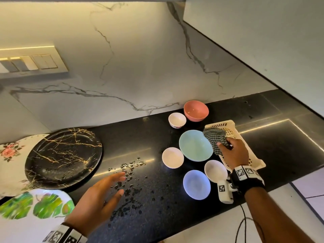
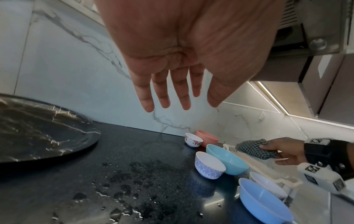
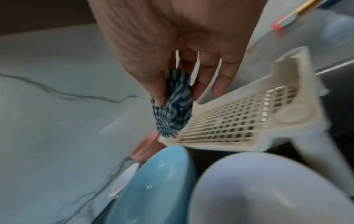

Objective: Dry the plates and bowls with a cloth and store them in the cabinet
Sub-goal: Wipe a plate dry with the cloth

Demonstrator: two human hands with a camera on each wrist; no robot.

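My right hand (image 1: 233, 153) pinches a checked cloth (image 1: 215, 139) over the cream plastic basket (image 1: 231, 132), beside the teal bowl (image 1: 195, 145). The cloth (image 3: 174, 109) hangs between thumb and fingers in the right wrist view. Around the teal bowl stand a pink bowl (image 1: 196, 111), a blue bowl (image 1: 196, 184) and three small white bowls (image 1: 172, 157). My left hand (image 1: 103, 192) hovers open above the wet black counter (image 1: 140, 207), fingers (image 2: 164, 97) straight, holding nothing. A black marbled plate (image 1: 64, 157) lies at the left, with a floral plate (image 1: 10, 155) under it and a leaf-print plate (image 1: 35, 207) nearer me.
Water drops (image 1: 129, 172) are spread on the counter between the plates and the bowls. A marble backsplash (image 1: 122, 67) rises behind. An upper cabinet (image 1: 263, 32) overhangs at the right. A switch panel (image 1: 31, 62) sits on the wall at the left.
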